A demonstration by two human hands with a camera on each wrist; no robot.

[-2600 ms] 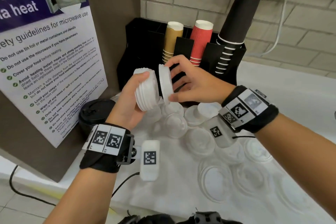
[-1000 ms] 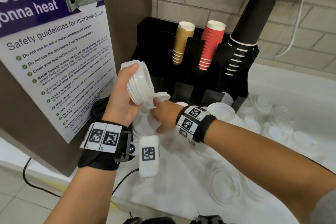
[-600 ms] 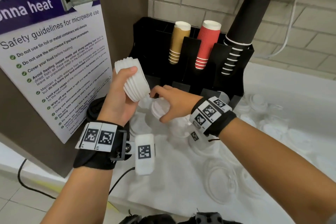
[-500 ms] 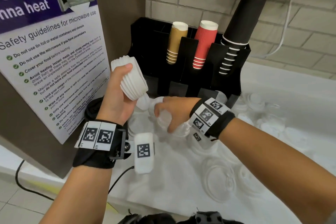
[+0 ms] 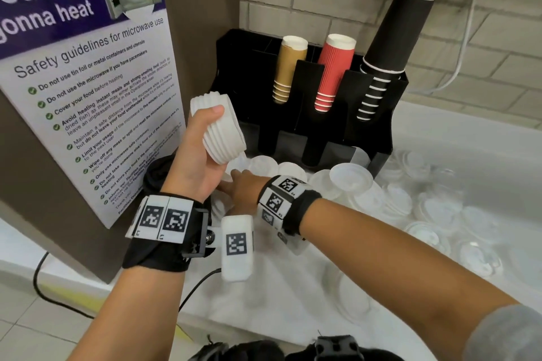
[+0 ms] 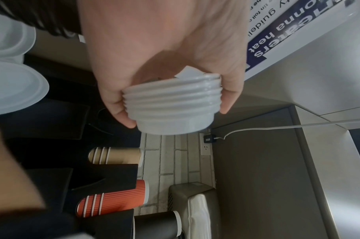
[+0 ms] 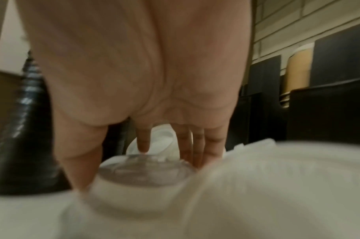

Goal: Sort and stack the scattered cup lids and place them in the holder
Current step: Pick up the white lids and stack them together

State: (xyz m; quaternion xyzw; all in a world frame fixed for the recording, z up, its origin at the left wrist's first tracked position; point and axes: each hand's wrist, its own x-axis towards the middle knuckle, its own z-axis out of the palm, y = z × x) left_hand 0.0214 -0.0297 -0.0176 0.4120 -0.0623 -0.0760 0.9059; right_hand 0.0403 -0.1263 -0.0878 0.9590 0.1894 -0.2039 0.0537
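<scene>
My left hand (image 5: pixel 205 138) grips a stack of several white ribbed cup lids (image 5: pixel 218 129), held tilted above the counter in front of the black holder (image 5: pixel 378 138); in the left wrist view thumb and fingers clasp the stack (image 6: pixel 171 97) at its sides. My right hand (image 5: pixel 231 182) reaches down under the left hand among the scattered lids (image 5: pixel 352 179). The right wrist view shows its thumb (image 7: pixel 79 161) and fingers (image 7: pixel 197 150) on either side of a clear lid (image 7: pixel 146 165) lying on the white counter, touching its rim. That view is blurred.
The holder carries tan cups (image 5: pixel 289 70), red cups (image 5: pixel 334 70) and tall black cups (image 5: pixel 393 47). A stack of black lids (image 5: pixel 158 176) stands at the left by the brown panel with the microwave poster (image 5: pixel 88 91). Clear and white lids (image 5: pixel 440 214) lie scattered to the right.
My right hand added a lid to the stack, then dropped to the counter and moved left under the left hand onto a clear lid. The left hand kept the stack raised.
</scene>
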